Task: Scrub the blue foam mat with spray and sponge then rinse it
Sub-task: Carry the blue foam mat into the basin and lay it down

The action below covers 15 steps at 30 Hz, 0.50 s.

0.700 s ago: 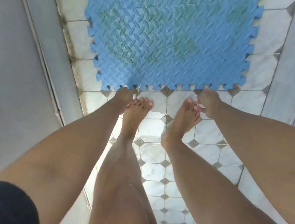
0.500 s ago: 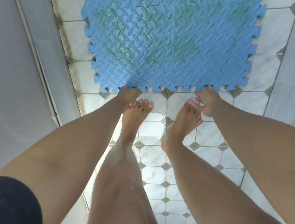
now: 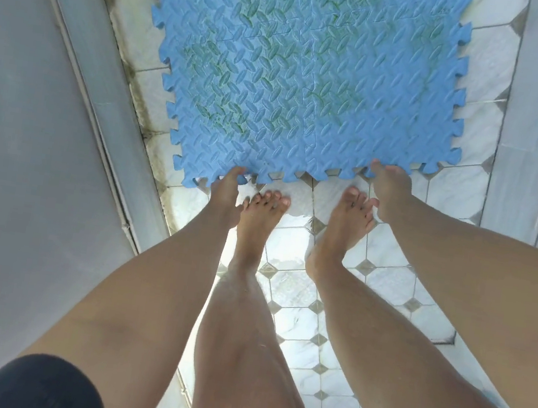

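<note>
The blue foam mat (image 3: 313,71) lies flat on the white tiled floor (image 3: 296,297) in a narrow space between grey walls (image 3: 28,135), with greenish grime (image 3: 237,71) over much of its ridged top. The person bends over it with both arms down to its near edge. The left hand (image 3: 226,187) curls its fingers over the edge by the near left corner and holds it. The right hand (image 3: 390,191) is at the same edge further right, one digit on a tab, but whether it pinches the foam cannot be told. Compared with a moment ago, the near edge has come a little closer to the bare feet (image 3: 258,223), the left corner most, so the mat seems to be getting dragged and turned into place. No spray or sponge is in view, so scrubbing likely hasn't started.
</note>
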Motion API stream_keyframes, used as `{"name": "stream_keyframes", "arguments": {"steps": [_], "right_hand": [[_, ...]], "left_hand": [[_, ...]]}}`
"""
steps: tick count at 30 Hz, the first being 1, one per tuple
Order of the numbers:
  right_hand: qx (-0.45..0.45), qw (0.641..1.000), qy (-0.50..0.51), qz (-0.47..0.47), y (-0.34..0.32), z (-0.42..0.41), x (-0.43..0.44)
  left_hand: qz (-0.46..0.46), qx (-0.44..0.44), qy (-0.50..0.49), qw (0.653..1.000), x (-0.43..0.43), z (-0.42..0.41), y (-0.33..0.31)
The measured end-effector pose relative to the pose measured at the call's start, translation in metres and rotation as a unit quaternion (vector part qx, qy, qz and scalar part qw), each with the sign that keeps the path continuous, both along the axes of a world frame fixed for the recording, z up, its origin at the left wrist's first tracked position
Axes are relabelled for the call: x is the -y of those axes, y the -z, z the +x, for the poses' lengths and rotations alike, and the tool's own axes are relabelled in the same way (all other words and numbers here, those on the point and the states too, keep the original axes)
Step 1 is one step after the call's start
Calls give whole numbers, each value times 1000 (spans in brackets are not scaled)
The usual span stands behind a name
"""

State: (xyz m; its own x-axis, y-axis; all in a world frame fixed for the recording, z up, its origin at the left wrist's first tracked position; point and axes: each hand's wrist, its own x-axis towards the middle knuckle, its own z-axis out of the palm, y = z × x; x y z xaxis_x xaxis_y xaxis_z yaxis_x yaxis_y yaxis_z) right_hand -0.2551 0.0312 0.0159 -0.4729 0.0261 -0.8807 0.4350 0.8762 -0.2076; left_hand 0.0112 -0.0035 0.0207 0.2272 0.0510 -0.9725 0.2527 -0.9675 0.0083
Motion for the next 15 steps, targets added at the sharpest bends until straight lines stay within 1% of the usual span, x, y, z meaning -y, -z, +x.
{"name": "stream_keyframes", "arguments": {"steps": [2,3,5,7,8,10,12,15], "right_hand": [[7,1000,8,17,-8,-6,-3],[0,1000,16,1,-28,-2,-1],[3,997,72,-27,-57,6,0],[-12,993,101,-57,-91,18,5],[-24,989,129,-68,-104,22,8],[-58,977,187,-90,-138,31,18],[-89,958,247,-111,-172,36,26],[-75,930,333,-138,-229,39,34]], "left_hand": [[-28,-1,-90,996,0,7,-20],[-42,-5,-136,990,1,14,-28],[-78,-11,-179,981,8,12,-66],[-77,-49,-160,983,19,13,-101],[-86,-38,-141,986,27,15,-117],[-95,-55,-131,985,40,28,-139],[-122,-45,-115,985,57,39,-168],[-159,-48,-90,982,77,44,-217]]}}
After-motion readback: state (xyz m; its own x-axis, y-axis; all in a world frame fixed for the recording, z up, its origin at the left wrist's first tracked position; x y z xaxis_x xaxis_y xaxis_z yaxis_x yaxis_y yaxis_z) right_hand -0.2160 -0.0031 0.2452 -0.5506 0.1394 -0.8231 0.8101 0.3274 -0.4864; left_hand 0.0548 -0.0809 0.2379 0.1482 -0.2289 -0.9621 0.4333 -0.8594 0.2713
